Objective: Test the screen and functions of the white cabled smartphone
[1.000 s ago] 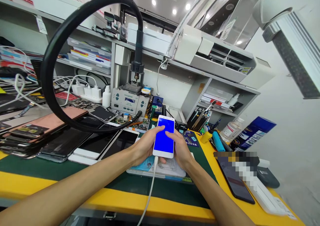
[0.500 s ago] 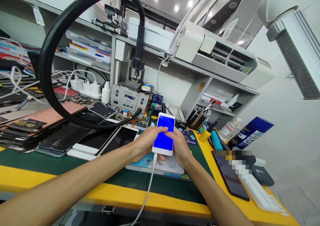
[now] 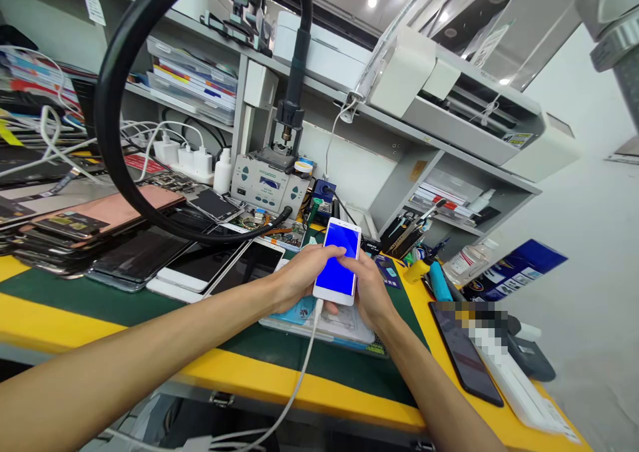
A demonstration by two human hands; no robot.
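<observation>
A white smartphone (image 3: 335, 277) with a plain blue lit screen is held upright between both hands, above the green mat. My left hand (image 3: 299, 275) grips its left side, thumb lying over the screen. On the other side, my right hand (image 3: 368, 285) wraps the right edge, and its thumb meets the left one near the middle of the glass. The fingers behind the phone are mostly hidden. From the phone's bottom edge a white cable (image 3: 312, 345) hangs down past the table front. Below the hands lies a clear plastic case (image 3: 294, 329) with blue and white contents.
Several phones (image 3: 194, 265) and phone parts are piled at the left. A grey hot-air station (image 3: 269, 182) with a thick black hose (image 3: 112, 106) stands behind. To the right are a dark phone (image 3: 466, 352), a clear bottle (image 3: 472, 259) and a pen holder (image 3: 404, 229).
The camera view has shifted, so the scene sits further right. Both hands still hold the phone, their thumbs in nearly the same place on the screen.
</observation>
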